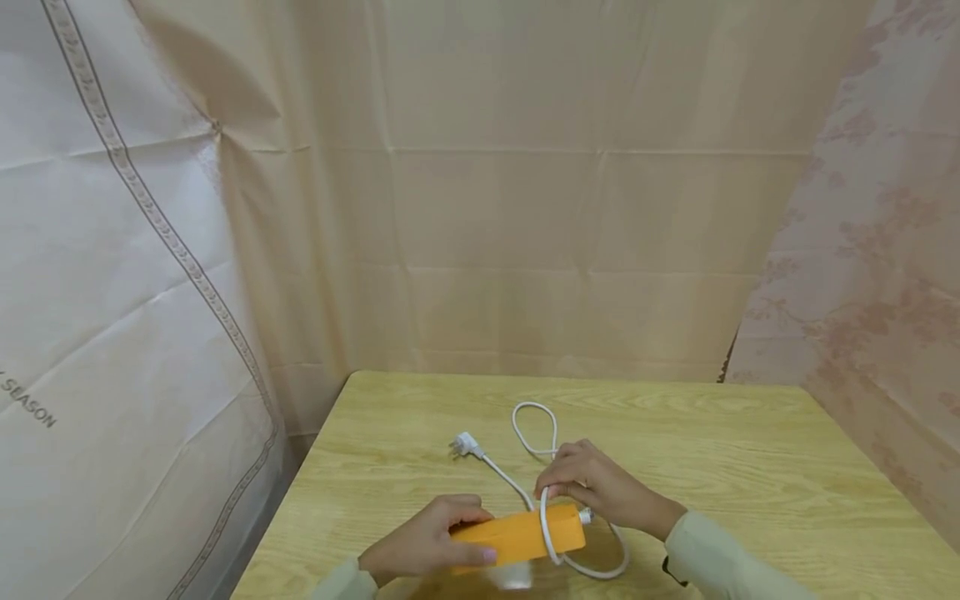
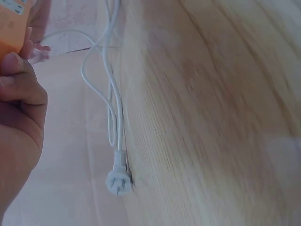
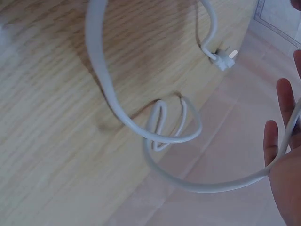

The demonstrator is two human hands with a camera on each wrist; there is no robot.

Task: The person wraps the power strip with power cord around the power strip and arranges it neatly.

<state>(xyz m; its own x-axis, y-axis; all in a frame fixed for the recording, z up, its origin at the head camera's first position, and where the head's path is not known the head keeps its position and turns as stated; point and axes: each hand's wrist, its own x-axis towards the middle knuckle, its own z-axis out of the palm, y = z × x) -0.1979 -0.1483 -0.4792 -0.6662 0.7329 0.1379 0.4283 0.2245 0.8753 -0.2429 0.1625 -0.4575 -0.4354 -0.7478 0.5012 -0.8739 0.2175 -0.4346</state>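
Observation:
My left hand [image 1: 420, 537] grips an orange power strip [image 1: 510, 537] near its left end, thumb along the near side. In the left wrist view, white socket faces show on the strip [image 2: 13, 23]. A white cord [image 1: 546, 533] leaves the strip's right end and passes across its body in a loop. With thumb and fingers, my right hand [image 1: 600, 483] pinches that cord just above the strip. The cord [image 3: 207, 189] crosses the fingers in the right wrist view. Farther back on the table lies the cord's white plug [image 1: 467, 446], its prongs pointing left.
A loop of slack cord [image 1: 534, 406] lies on the wood-grain table [image 1: 675, 417] behind my right hand. Beige cloth [image 1: 555, 208] hangs behind the table, with a pale printed sheet [image 1: 135, 333] at left and a floral one [image 1: 885, 275] at right.

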